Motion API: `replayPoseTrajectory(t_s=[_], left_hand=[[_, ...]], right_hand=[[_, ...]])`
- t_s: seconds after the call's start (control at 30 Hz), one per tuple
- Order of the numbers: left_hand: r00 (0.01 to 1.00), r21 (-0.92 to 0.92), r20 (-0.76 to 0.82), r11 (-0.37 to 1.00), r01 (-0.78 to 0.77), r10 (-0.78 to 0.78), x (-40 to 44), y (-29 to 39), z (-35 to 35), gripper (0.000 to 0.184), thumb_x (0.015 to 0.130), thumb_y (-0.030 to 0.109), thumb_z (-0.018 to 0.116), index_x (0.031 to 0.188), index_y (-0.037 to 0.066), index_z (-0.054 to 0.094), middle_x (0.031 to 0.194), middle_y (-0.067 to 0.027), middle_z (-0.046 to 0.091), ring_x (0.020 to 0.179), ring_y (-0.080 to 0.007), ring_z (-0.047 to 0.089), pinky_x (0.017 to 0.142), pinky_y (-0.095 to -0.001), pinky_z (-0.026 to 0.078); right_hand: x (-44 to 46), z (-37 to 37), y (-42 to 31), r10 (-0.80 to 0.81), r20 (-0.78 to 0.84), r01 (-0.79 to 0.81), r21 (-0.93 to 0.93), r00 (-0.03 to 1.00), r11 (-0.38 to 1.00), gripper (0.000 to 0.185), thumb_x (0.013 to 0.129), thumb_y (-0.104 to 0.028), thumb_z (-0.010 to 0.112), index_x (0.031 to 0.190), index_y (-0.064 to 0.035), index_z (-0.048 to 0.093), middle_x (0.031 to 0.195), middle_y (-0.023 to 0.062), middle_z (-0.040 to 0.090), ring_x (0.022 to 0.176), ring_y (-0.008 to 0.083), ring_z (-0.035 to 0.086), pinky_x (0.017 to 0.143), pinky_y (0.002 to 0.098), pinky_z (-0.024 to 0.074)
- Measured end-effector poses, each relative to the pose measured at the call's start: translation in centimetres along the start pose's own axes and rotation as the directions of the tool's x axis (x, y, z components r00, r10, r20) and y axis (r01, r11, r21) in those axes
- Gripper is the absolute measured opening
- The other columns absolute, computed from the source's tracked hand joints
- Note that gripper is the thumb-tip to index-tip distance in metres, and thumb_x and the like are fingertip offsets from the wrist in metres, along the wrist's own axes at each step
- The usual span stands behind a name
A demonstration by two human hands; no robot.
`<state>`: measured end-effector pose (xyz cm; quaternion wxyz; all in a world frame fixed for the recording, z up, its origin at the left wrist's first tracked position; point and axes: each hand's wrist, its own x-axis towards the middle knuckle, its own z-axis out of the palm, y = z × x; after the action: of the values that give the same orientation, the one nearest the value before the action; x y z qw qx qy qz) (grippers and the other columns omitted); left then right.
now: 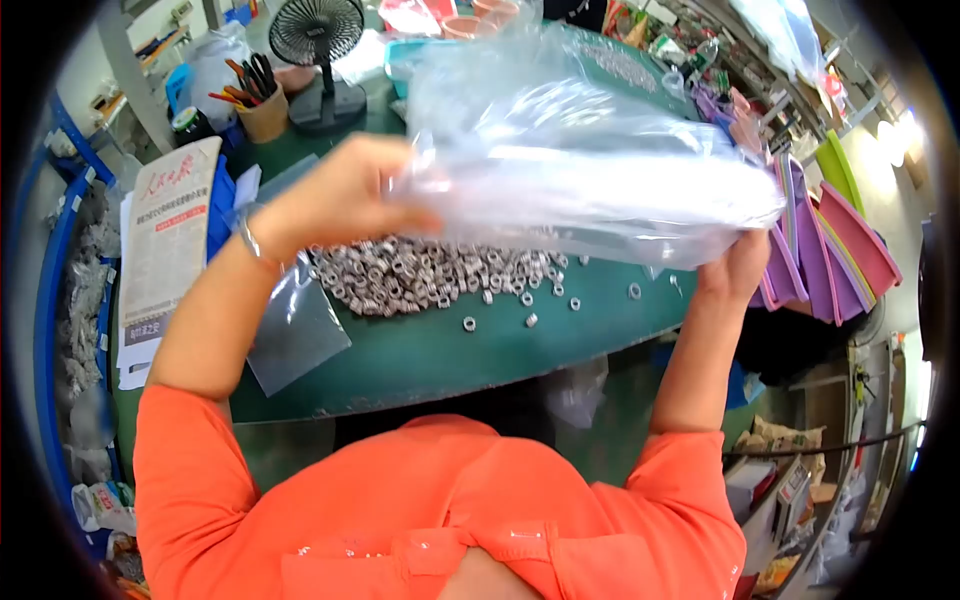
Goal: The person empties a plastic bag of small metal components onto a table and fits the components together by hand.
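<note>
A large clear plastic bag (590, 185), blurred in places, is stretched above the green table (400, 370). My left hand (350, 195) grips its left end between thumb and fingers. At its lower right corner my right hand (738, 262) is closed on the plastic, with the fingers partly behind it. Below the bag lies a pile of small metal rings (420, 278), with several loose ones to the right. A flat clear plastic bag (295, 345) rests on the table under my left forearm.
A newspaper (165, 235) lies at the left. Behind it stand a pot of tools (264, 112) and a black fan (322, 60). Purple and pink bins (825, 245) are at the right. Two pinkish containers (462, 27) stand at the back.
</note>
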<state>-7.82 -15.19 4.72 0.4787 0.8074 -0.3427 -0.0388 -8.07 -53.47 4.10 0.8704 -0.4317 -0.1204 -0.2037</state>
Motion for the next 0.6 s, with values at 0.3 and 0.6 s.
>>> replayPoseTrajectory(t_s=[0.3, 0.6], left_hand=[[0.976, -0.635, -0.177, 0.773, -0.013, -0.129, 9.7, -3.1, 6.3, 0.040, 0.084, 0.033, 0.064, 0.106, 0.001, 0.056, 0.067, -0.0025, 0.058, 0.056, -0.0073, 0.049, 0.050, -0.0215, 0.040], [0.908, -0.471, -0.232, 0.857, 0.209, -0.349, 20.9, -4.5, 13.3, 0.036, 0.087, 0.033, 0.054, 0.081, -0.002, 0.063, 0.067, -0.0077, 0.059, 0.058, -0.0159, 0.053, 0.050, -0.0326, 0.042]], right_hand=[[0.9, -8.3, -7.4, 0.116, 0.048, -0.106, -0.178, 0.992, 0.978, 0.039, 0.092, -0.018, 0.040, 0.122, 0.0052, 0.047, 0.112, 0.0152, 0.059, 0.101, 0.0245, 0.058, 0.089, 0.0357, 0.0463], [-1.4, 1.3, -6.3, 0.222, 0.731, 0.759, -0.578, 0.645, -0.302, 0.058, 0.072, -0.007, 0.066, 0.125, 0.0019, 0.045, 0.113, 0.0157, 0.057, 0.107, 0.0270, 0.053, 0.089, 0.0362, 0.0417]])
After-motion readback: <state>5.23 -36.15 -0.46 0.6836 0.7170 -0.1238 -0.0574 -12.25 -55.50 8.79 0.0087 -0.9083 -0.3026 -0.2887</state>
